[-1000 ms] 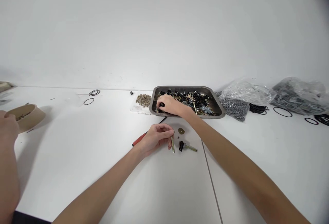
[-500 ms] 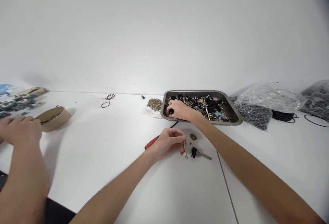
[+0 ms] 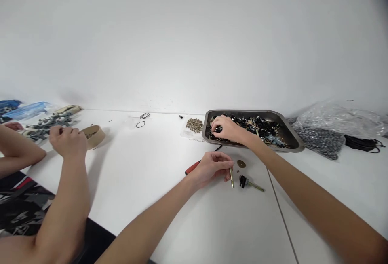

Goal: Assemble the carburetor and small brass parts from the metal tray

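My left hand (image 3: 214, 169) is closed, pinching a thin brass-coloured metal rod (image 3: 232, 178) that points down just above the white table. Over the left part of a metal tray (image 3: 298, 144) my right hand (image 3: 226, 128) has its fingers curled among small black and brass-coloured parts. What sits between those fingers, if anything, I cannot make out. Close to my left hand lie a brass-coloured disc (image 3: 241, 163) and a black and grey piece with a long metal shaft (image 3: 251, 184). A red-handled tool (image 3: 193, 167) lies partly hidden behind my left hand.
Small brass-coloured pieces (image 3: 194, 125) lie on plastic left of the tray. Bagged dark parts (image 3: 321, 140), clear plastic (image 3: 342, 116) and black cords (image 3: 362, 143) are at right. On the left, a co-worker's hand (image 3: 69, 140) is beside a tan bowl (image 3: 98, 138); another person's arm (image 3: 18, 151) shows behind.
The view has swung left, so things appear further right. My right hand still works inside the tray, its fingers shifted a little. The co-worker's hand is raised by the bowl.
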Demonstrator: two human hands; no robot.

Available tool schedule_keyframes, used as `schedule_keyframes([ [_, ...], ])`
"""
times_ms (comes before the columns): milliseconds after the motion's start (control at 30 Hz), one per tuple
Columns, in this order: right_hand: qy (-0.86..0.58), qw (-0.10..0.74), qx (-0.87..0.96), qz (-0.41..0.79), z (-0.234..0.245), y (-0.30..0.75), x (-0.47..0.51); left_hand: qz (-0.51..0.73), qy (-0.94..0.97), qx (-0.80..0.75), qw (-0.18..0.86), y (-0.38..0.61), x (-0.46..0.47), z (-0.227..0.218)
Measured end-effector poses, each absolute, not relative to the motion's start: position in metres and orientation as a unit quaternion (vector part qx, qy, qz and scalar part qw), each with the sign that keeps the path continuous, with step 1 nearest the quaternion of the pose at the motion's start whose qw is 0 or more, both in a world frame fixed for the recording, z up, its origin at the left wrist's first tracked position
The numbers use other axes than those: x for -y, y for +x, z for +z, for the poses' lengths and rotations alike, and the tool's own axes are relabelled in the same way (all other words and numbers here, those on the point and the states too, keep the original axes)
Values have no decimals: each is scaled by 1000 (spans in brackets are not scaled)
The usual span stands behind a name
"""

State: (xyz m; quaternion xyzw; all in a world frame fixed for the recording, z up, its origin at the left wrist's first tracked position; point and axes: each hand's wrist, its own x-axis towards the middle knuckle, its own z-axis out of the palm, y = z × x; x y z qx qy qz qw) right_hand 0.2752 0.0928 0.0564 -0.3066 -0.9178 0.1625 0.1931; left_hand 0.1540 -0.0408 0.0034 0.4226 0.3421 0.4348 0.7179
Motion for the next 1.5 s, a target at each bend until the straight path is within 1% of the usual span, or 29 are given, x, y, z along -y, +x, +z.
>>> schedule_keyframes([
  [133,-335,259,876,231,73,297,-71,488,416,-337,689,148,37,10],
  [200,-332,279,853,289,75,310,-52,528,405,-335,667,143,36,17],
  [333,-310,287,772,475,58,326,-8,606,360,-346,620,134,39,35],
  [433,-324,329,687,560,38,326,20,644,350,-344,587,132,42,43],
  [533,-353,383,627,579,22,320,36,659,363,-340,565,135,44,42],
  [633,-383,409,577,594,12,316,41,648,380,-348,560,140,45,37],
  [867,-379,414,491,666,3,315,38,629,417,-369,542,144,43,32],
  [1167,-378,418,484,669,1,315,38,647,404,-385,520,149,45,28],
  [1367,-356,434,464,685,0,314,37,679,384,-397,484,144,43,32],
  [1500,-359,431,460,688,-1,314,37,668,393,-395,493,142,42,32],
])
